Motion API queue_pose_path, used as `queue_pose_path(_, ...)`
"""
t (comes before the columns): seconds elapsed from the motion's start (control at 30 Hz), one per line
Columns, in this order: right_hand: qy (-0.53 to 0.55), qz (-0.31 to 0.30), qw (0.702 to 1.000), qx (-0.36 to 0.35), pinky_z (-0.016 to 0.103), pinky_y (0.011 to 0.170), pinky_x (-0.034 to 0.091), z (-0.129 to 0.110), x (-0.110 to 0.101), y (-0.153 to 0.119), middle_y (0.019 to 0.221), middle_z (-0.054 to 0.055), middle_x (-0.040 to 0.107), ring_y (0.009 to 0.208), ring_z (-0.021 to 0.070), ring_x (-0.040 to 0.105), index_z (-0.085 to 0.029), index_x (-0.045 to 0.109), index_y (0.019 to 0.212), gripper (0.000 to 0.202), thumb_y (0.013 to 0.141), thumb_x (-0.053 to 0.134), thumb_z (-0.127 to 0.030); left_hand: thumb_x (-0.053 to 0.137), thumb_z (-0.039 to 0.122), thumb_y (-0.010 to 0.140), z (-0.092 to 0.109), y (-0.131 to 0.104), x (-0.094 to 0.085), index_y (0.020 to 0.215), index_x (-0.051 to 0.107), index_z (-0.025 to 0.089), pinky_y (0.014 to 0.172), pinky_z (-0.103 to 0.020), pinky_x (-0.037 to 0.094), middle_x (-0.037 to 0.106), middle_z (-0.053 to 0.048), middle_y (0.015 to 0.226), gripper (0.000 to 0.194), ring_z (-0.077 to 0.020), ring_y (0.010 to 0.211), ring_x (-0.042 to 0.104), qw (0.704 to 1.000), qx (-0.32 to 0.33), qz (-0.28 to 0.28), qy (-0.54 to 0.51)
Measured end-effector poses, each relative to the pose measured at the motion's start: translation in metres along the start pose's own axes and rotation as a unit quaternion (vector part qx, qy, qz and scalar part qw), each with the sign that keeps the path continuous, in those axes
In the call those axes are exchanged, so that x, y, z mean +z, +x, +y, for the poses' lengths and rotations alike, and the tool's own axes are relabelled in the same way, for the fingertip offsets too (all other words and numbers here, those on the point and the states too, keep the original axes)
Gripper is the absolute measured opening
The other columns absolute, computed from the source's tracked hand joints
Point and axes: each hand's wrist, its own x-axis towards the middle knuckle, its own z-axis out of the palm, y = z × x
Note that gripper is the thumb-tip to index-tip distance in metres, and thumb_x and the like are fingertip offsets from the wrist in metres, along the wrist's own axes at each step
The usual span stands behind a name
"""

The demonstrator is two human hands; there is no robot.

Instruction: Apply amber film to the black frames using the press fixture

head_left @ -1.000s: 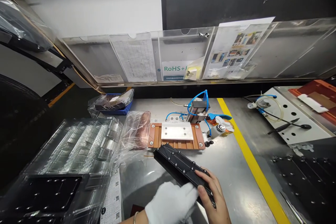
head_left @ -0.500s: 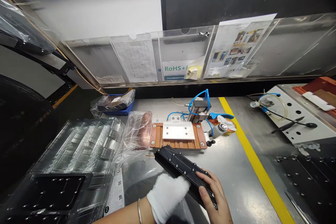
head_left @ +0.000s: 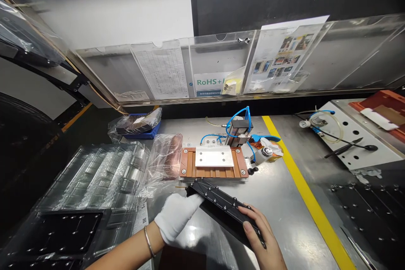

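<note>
A long black part (head_left: pixel 223 204) with a row of silver studs is held tilted above the metal bench, its far end just in front of the orange-brown fixture (head_left: pixel 190 168). My bare right hand (head_left: pixel 261 234) grips its near right end, thumb and fingers on opposite edges. In a white glove, my left hand (head_left: pixel 179 217) is closed at the part's left end, fingertips against its lower side and partly hidden by it. A silver-coloured block (head_left: pixel 214 157) sits on the fixture.
Clear plastic trays (head_left: pixel 104 177) with a black panel (head_left: pixel 63 232) lie at the left, beside a wrapped copper-coloured item (head_left: pixel 172 156). Behind the fixture stands a cylinder with blue hoses (head_left: pixel 238 128). At the right are a white control box (head_left: pixel 351 135) and black studded parts (head_left: pixel 370 215).
My left hand has slid left and up along the underside of the black part to its far end. My right hand still holds the near end.
</note>
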Motion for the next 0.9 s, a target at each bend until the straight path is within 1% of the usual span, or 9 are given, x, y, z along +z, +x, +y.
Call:
queue_pose_path(0.1, 0.008, 0.001, 1.000, 0.002, 0.053, 0.117, 0.018, 0.001, 0.002, 0.001, 0.128, 0.008, 0.054, 0.133, 0.0319, 0.037, -0.029, 0.068, 0.101, 0.048, 0.076, 0.053, -0.067, 0.039, -0.004, 0.079, -0.001, -0.001, -0.007, 0.116, 0.062, 0.028, 0.052, -0.029, 0.048, 0.070, -0.003, 0.073, 0.054, -0.0211, 0.055, 0.063, 0.972, 0.070, -0.051, 0.220)
queue_pose_path(0.17, 0.018, 0.005, 1.000, 0.012, 0.051, 0.116, 0.021, 0.000, 0.005, 0.000, 0.127, 0.008, 0.056, 0.132, 0.0321, 0.038, -0.028, 0.068, 0.099, 0.048, 0.076, 0.053, -0.068, 0.040, -0.004, 0.079, 0.002, -0.003, -0.009, 0.101, 0.066, 0.022, 0.049, -0.031, 0.047, 0.064, -0.003, 0.062, 0.043, -0.0225, 0.051, 0.060, 0.957, 0.090, -0.040, 0.273)
queue_pose_path(0.27, 0.034, 0.007, 0.999, 0.028, 0.047, 0.113, 0.029, -0.001, 0.009, 0.000, 0.124, 0.007, 0.059, 0.130, 0.0318, 0.041, -0.028, 0.067, 0.098, 0.048, 0.076, 0.053, -0.067, 0.047, 0.000, 0.080, 0.007, -0.007, -0.004, 0.076, 0.062, 0.019, 0.056, -0.032, 0.050, 0.063, -0.005, 0.069, 0.025, -0.0221, 0.062, 0.061, 0.963, 0.098, -0.011, 0.252)
queue_pose_path(0.4, 0.032, 0.006, 0.999, 0.043, 0.043, 0.111, 0.034, 0.000, 0.014, -0.001, 0.123, 0.007, 0.061, 0.127, 0.0303, 0.045, -0.027, 0.066, 0.099, 0.048, 0.076, 0.052, -0.067, 0.052, 0.008, 0.086, 0.016, -0.007, 0.011, 0.088, 0.062, 0.018, 0.083, -0.035, 0.052, 0.067, -0.006, 0.088, 0.014, -0.0213, 0.089, 0.062, 0.976, 0.134, 0.003, 0.170)
queue_pose_path(0.5, 0.040, 0.018, 0.998, 0.054, 0.042, 0.109, 0.036, 0.001, 0.018, -0.002, 0.123, 0.007, 0.061, 0.125, 0.0296, 0.047, -0.026, 0.065, 0.102, 0.050, 0.077, 0.052, -0.067, 0.054, 0.007, 0.084, 0.024, -0.005, 0.024, 0.087, 0.062, 0.017, 0.093, -0.035, 0.049, 0.068, -0.004, 0.086, 0.013, -0.0197, 0.087, 0.063, 0.976, 0.139, 0.008, 0.168)
queue_pose_path(0.6, 0.045, 0.034, 0.997, 0.048, 0.043, 0.108, 0.037, 0.001, 0.022, -0.003, 0.121, 0.007, 0.062, 0.124, 0.0301, 0.048, -0.025, 0.066, 0.100, 0.049, 0.076, 0.054, -0.066, 0.057, 0.005, 0.080, 0.032, -0.006, 0.034, 0.083, 0.062, 0.016, 0.086, -0.035, 0.052, 0.069, -0.003, 0.081, 0.013, -0.0207, 0.080, 0.065, 0.972, 0.133, 0.013, 0.193)
queue_pose_path(0.67, 0.046, 0.033, 0.997, 0.045, 0.043, 0.108, 0.037, 0.001, 0.023, -0.002, 0.120, 0.008, 0.062, 0.124, 0.0302, 0.048, -0.025, 0.066, 0.098, 0.048, 0.076, 0.055, -0.065, 0.057, 0.005, 0.079, 0.036, -0.007, 0.037, 0.084, 0.063, 0.015, 0.079, -0.036, 0.054, 0.069, -0.005, 0.080, 0.013, -0.0223, 0.077, 0.065, 0.969, 0.132, -0.009, 0.208)
queue_pose_path(0.8, 0.049, 0.003, 0.996, 0.070, 0.042, 0.109, 0.036, 0.002, 0.026, -0.001, 0.122, 0.006, 0.060, 0.126, 0.0296, 0.046, -0.026, 0.064, 0.101, 0.049, 0.076, 0.053, -0.066, 0.055, 0.007, 0.081, 0.041, -0.006, 0.039, 0.095, 0.064, 0.016, 0.072, -0.038, 0.055, 0.071, -0.008, 0.090, 0.019, -0.0250, 0.078, 0.067, 0.973, 0.102, -0.067, 0.195)
queue_pose_path(0.9, 0.040, -0.038, 0.993, 0.103, 0.043, 0.110, 0.035, 0.007, 0.026, 0.001, 0.128, 0.006, 0.057, 0.129, 0.0298, 0.043, -0.027, 0.062, 0.106, 0.054, 0.075, 0.050, -0.070, 0.054, 0.009, 0.083, 0.042, -0.001, 0.043, 0.095, 0.065, 0.016, 0.073, -0.039, 0.056, 0.072, -0.009, 0.090, 0.018, -0.0264, 0.080, 0.069, 0.974, 0.094, -0.085, 0.186)
